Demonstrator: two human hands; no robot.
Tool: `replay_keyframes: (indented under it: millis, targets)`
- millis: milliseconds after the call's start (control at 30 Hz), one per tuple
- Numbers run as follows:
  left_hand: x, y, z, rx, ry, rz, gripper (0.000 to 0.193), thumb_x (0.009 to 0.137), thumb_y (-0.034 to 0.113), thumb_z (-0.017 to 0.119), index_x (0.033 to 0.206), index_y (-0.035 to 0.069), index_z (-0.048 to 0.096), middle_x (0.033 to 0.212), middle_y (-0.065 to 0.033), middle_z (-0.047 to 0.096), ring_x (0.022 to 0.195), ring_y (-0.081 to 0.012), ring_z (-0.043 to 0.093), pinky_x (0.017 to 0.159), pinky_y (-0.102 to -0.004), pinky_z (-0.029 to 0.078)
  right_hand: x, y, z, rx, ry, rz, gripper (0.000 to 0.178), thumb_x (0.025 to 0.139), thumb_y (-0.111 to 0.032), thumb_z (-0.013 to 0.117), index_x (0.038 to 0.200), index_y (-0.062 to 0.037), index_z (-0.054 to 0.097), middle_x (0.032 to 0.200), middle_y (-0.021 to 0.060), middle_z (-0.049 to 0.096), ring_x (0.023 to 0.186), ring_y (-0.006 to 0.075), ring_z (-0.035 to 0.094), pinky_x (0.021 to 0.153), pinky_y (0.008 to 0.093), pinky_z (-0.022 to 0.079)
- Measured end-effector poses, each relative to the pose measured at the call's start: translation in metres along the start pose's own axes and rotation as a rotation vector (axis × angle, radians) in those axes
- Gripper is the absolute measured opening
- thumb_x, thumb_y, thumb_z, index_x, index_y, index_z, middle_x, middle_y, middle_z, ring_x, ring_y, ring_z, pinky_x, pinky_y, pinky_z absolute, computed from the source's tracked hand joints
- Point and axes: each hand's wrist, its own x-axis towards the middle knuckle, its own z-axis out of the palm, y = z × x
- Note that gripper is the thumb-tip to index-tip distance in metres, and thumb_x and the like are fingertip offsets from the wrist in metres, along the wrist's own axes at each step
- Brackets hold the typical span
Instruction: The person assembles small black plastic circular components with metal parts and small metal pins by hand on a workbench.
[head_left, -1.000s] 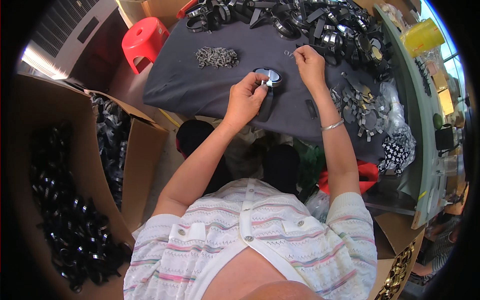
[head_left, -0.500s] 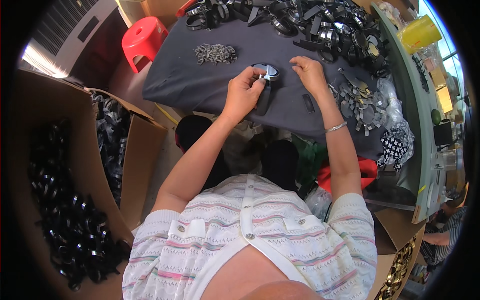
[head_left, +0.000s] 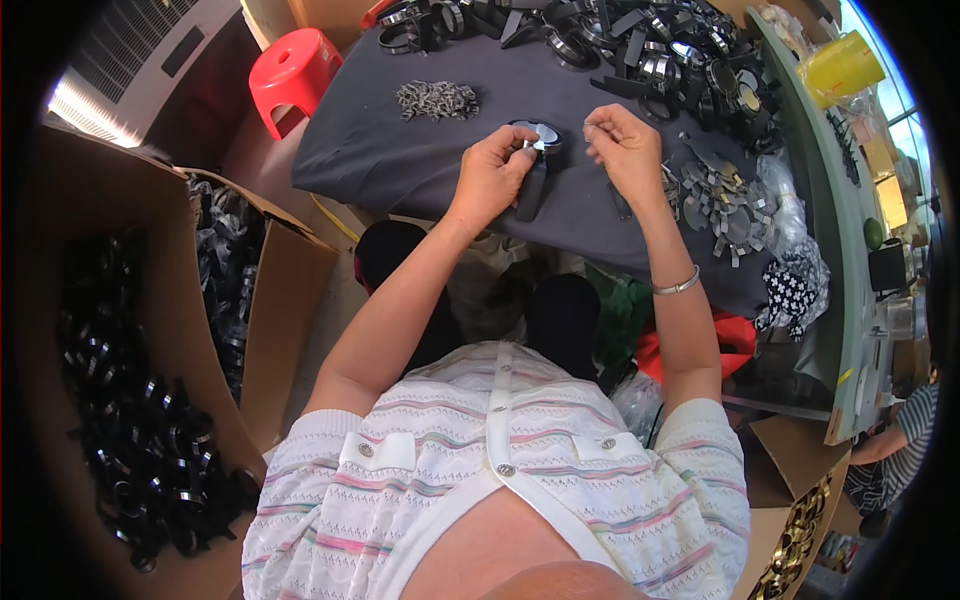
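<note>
A wristwatch with a round shiny metal case and a dark strap is pinched between the thumb and fingers of my left hand, over the grey cloth. To its right, my right hand is raised with thumb and fingertips drawn together; whatever they may hold is too small to make out. Beside the right wrist lies a short dark strip, partly covered by that hand. Small metal clips form a heap beyond my left hand. Flat grey discs and metal pieces are scattered right of my right wrist.
Many black-strapped watches are piled along the table's far side. A red stool stands at far left. Open cartons of dark watches and wrapped items flank my left side. A yellow roll and another person are at right.
My right hand has shifted slightly right and down, now covering more of the dark strip. The left hand keeps its hold on the watch. The whole view has moved slightly.
</note>
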Motion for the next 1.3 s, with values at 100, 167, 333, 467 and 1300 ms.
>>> replay_keyframes:
  millis: [100,167,333,467,1300]
  targets:
    - [0.0,0.001,0.001,0.004,-0.008,-0.01,0.015,0.086,0.006,0.052,0.1,0.003,0.059,0.062,0.0023,0.051,0.045,-0.0031,0.043,0.036,-0.0195,0.039,-0.008,-0.006,0.007,0.159,-0.032,0.051,0.003,0.081,0.0,0.061,0.083,-0.0004,0.059,0.068,0.0015,0.061,0.061,0.007,0.06,0.052,0.0207,0.046]
    - [0.0,0.0,0.0,-0.001,-0.007,-0.012,0.015,0.086,0.006,0.052,0.1,0.003,0.059,0.062,0.0021,0.051,0.044,-0.0032,0.043,0.036,-0.0194,0.039,-0.013,-0.009,0.014,0.205,-0.006,0.063,0.003,0.081,0.001,0.06,0.083,-0.0011,0.059,0.068,0.0016,0.061,0.061,0.008,0.061,0.053,0.0204,0.047]
    - [0.001,-0.003,0.0,-0.027,-0.018,0.0,0.015,0.087,0.007,0.052,0.1,0.002,0.059,0.062,0.0014,0.052,0.045,-0.0034,0.044,0.036,-0.0193,0.04,-0.032,-0.006,0.032,0.239,0.035,-0.085,0.005,0.08,0.004,0.061,0.081,-0.0006,0.059,0.07,0.0015,0.06,0.062,0.0076,0.057,0.056,0.0203,0.045]
    - [0.001,-0.003,-0.001,-0.029,-0.013,0.003,0.015,0.087,0.007,0.053,0.099,0.002,0.059,0.062,0.0011,0.052,0.046,-0.0035,0.044,0.037,-0.0195,0.04,-0.033,-0.003,0.042,0.087,0.135,-0.365,0.011,0.074,0.006,0.065,0.08,0.0003,0.058,0.073,0.0045,0.055,0.063,0.0114,0.056,0.055,0.0242,0.043]
    - [-0.002,-0.005,0.006,0.064,0.094,0.074,0.012,0.083,0.003,0.055,0.094,0.001,0.06,0.061,0.0009,0.055,0.049,-0.0022,0.045,0.042,-0.0203,0.037,-0.035,0.032,-0.046,-0.814,0.153,-0.138,0.007,0.079,-0.013,0.058,0.079,-0.008,0.063,0.081,0.0119,0.058,0.072,0.0338,0.06,0.063,0.0429,0.049]
